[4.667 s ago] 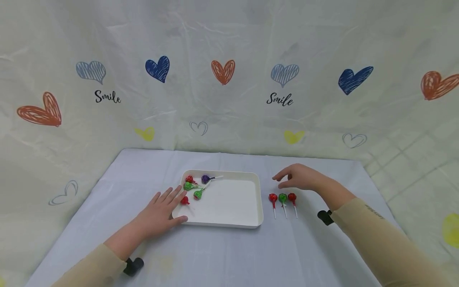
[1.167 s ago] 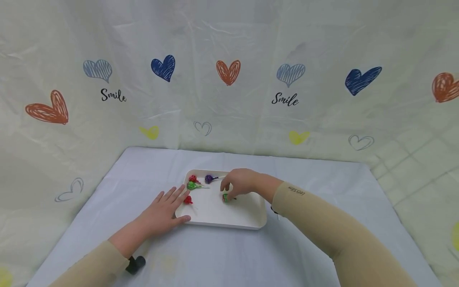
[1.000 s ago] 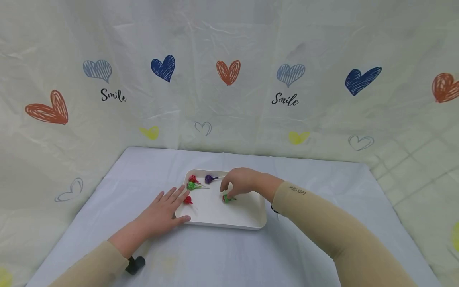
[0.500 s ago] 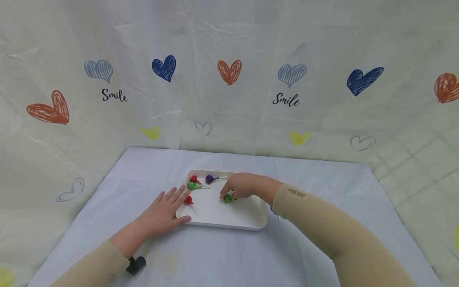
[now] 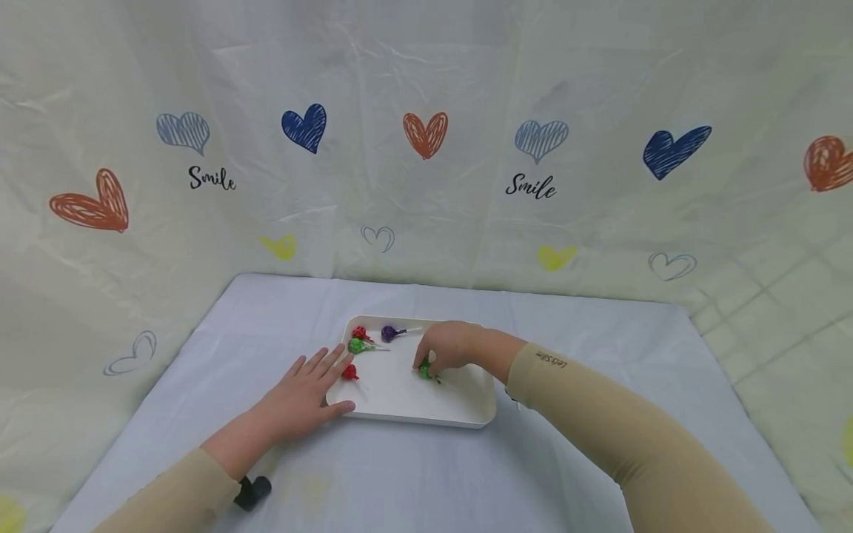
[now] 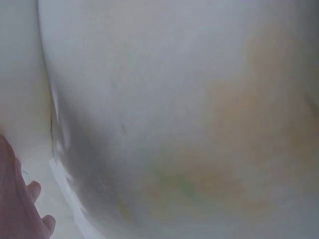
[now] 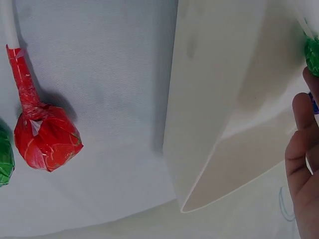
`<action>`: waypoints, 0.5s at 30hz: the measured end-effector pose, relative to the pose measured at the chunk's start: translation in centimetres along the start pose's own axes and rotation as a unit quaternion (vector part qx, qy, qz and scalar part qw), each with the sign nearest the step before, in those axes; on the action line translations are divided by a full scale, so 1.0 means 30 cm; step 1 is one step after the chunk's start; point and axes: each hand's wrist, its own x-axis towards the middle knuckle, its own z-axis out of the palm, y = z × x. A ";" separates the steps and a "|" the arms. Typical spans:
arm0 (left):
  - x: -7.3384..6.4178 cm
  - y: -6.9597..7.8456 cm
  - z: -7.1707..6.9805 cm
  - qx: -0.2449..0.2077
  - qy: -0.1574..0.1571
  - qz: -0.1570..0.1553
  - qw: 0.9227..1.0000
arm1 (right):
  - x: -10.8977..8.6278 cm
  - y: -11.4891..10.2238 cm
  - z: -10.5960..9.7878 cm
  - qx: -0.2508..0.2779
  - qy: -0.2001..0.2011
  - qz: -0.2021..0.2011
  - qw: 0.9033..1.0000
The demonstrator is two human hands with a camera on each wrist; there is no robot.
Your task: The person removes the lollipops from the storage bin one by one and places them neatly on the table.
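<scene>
My right hand (image 5: 449,346) reaches into the white tray (image 5: 460,407) and pinches a green lollipop (image 5: 426,371) near its middle. In the right wrist view the fingers lie right at that lollipop's green wrapper (image 7: 312,54). My left hand (image 5: 303,392) rests with spread, straight fingers on the tray's left edge. Beside its fingertips, inside the tray, lies a red lollipop (image 5: 349,371). Toward the back left of the tray are another red lollipop (image 5: 359,332), a green lollipop (image 5: 357,346) and a purple lollipop (image 5: 389,333).
Outside the tray on the right, a red lollipop (image 7: 47,139) and a green lollipop (image 7: 5,157) lie on the white tablecloth (image 5: 373,481). The right forearm hides them in the head view. Behind the table hangs a sheet (image 5: 466,222) printed with hearts.
My right hand has moved from the lollipops beside the tray into it. The green lollipop has shifted rightward to the tray's middle and lately turned slightly. My left hand has kept its place.
</scene>
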 end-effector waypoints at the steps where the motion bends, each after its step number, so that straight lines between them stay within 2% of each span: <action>1: 0.000 0.001 -0.001 -0.001 -0.001 0.001 1.000 | 0.001 0.003 0.003 0.001 0.000 -0.002 1.000; 5: -0.003 -0.001 -0.005 -0.004 -0.004 0.002 1.000 | 0.000 0.013 0.011 0.008 0.002 -0.002 1.000; 15: -0.019 -0.027 -0.010 0.017 0.013 0.001 1.000 | -0.014 0.022 0.011 0.028 0.015 -0.003 0.999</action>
